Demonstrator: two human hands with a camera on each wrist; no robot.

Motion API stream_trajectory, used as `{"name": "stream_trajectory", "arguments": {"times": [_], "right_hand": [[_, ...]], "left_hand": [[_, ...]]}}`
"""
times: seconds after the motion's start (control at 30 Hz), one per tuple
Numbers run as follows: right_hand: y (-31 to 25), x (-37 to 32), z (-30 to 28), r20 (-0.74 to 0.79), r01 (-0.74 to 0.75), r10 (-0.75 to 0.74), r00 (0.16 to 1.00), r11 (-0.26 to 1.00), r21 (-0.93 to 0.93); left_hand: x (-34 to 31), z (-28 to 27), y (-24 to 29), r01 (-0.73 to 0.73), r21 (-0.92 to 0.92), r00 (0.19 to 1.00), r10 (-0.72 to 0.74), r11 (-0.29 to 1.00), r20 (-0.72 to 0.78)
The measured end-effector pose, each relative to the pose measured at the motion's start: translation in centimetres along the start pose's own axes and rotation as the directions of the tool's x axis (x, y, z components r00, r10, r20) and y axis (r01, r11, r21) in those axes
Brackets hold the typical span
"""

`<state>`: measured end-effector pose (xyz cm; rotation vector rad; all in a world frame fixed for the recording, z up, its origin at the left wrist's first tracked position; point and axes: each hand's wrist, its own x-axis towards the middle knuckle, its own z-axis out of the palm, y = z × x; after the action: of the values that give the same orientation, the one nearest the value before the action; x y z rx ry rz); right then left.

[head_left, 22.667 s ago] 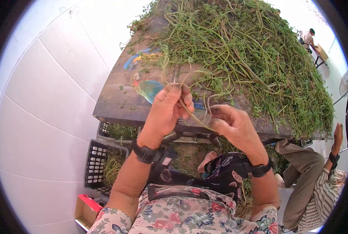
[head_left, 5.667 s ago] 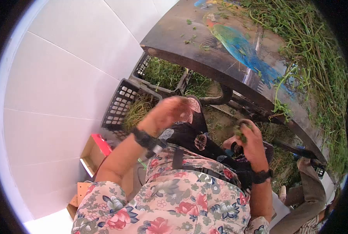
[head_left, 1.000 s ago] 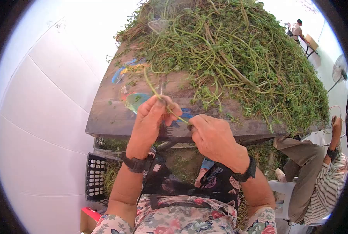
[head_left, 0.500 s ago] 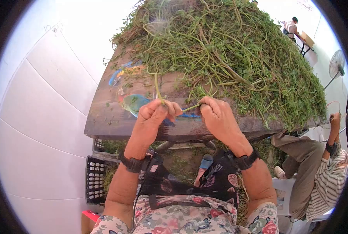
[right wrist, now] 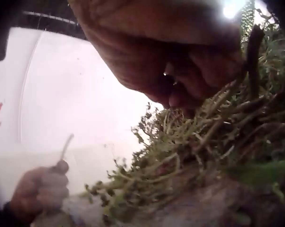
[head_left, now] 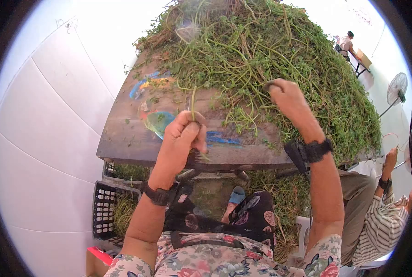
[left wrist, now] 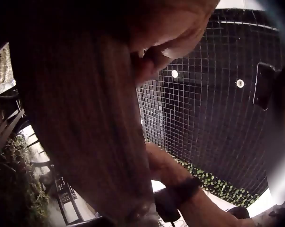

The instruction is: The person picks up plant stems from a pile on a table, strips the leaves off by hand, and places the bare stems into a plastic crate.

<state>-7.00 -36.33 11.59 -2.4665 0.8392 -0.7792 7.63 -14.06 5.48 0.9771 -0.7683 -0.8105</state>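
In the head view my left hand pinches a short green stem that points up from thumb and fingers, above the front of the wooden table. The right wrist view shows this stem too, at lower left. My right hand is over the heap of leafy green stems, its fingers curled; in the right wrist view its fingertips are right at the stems, and I cannot tell whether they grip one. In the left wrist view the left hand is partly dark beside the table edge.
Black crates with plant bits stand below the table at left, near a red-edged box. A person in a striped shirt sits at right. Another person and a fan are farther back.
Half a second ago both hands held the stem between them. My right hand has since moved right and up to the heap, while the left stays with its piece.
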Motion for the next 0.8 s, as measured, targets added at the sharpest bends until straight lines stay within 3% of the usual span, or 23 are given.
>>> {"name": "stream_trajectory", "arguments": {"times": [0.07,0.13,0.23,0.27,0.37,0.4,0.5,0.53,0.63,0.67,0.8], "right_hand": [[0.4,0.6,0.9,0.137,-0.081,0.119,0.983,0.963,-0.255],[0.3,0.6,1.7,0.217,-0.117,0.222,0.951,0.904,-0.412],[0.7,0.4,1.9,0.081,-0.031,0.052,0.995,0.971,-0.238],[1.6,0.7,1.6,0.031,0.059,-0.055,0.998,0.979,-0.196],[0.8,0.5,-1.5,-0.115,-0.021,0.034,0.993,0.993,0.112],[0.6,0.3,-2.3,-0.057,-0.219,0.259,0.964,0.9,0.377],[1.7,-0.2,-2.1,-0.068,-0.198,0.223,0.973,0.945,0.259],[1.8,-0.6,-1.6,-0.051,-0.066,0.067,0.996,0.997,0.036],[1.0,-1.2,-0.5,0.215,-0.021,0.064,0.975,0.98,-0.196],[1.8,-1.4,0.5,0.184,0.029,0.012,0.983,0.976,-0.218],[-0.2,-1.4,0.8,0.325,-0.043,0.108,0.939,0.979,-0.198]], "left_hand": [[0.1,-0.5,-0.2,0.013,-0.08,0.999,-0.017,0.997,-0.043],[-0.1,-0.5,-0.3,0.02,0.034,1.0,-0.019,0.999,-0.015],[0.1,-0.6,-0.4,0.009,0.07,1.0,-0.011,0.998,0.026],[0.0,-0.6,-0.5,0.007,0.059,0.999,-0.009,0.998,0.036],[-0.1,-0.7,-0.6,0.0,0.06,1.0,0.002,0.998,-0.023],[-0.1,-0.6,-0.7,-0.011,0.053,0.999,0.013,0.999,-0.036],[-0.1,-0.7,-0.7,-0.032,0.074,0.999,0.034,0.997,-0.035],[-0.1,-1.0,-0.7,-0.031,0.107,1.0,0.031,0.994,-0.002],[-0.2,-0.8,-0.6,-0.029,0.185,0.999,0.025,0.982,0.024],[-0.2,-0.8,-0.6,-0.027,0.208,1.0,0.024,0.978,0.019],[-0.3,-0.8,-0.7,-0.05,0.282,0.999,0.047,0.958,0.017]]}}
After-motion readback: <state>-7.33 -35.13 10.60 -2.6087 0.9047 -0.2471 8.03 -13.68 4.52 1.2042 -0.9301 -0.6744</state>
